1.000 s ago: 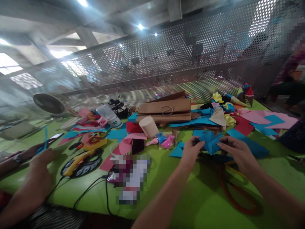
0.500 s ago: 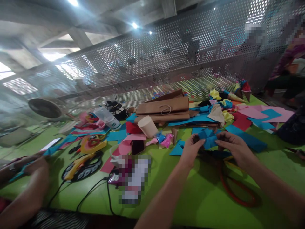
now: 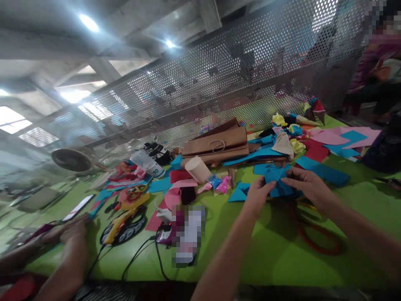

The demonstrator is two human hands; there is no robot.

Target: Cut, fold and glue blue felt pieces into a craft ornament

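Note:
Between my two hands is a folded blue paper piece (image 3: 279, 184), held above the green table (image 3: 219, 267). My left hand (image 3: 260, 191) pinches its left side, thumb on top. On the right side, my right hand (image 3: 299, 182) grips it with thumb and fingers. Just below lie scissors with an orange-red handle (image 3: 322, 242), partly in shadow. A blue paper triangle (image 3: 239, 193) rests left of my left hand, and a blue strip (image 3: 324, 170) lies behind my right hand.
Another person's hands (image 3: 73, 230) are at the left. Nearer the middle are a yellow-black glue gun (image 3: 120, 228) with cables, a phone (image 3: 191, 234), a white roll (image 3: 198, 169) and folded brown paper (image 3: 216, 144). A dark object (image 3: 385, 146) stands far right.
The view has shifted, so the table items sit a little further right on the left side. The blue paper in my hands looks more spread out. The other person's hands have moved on the table.

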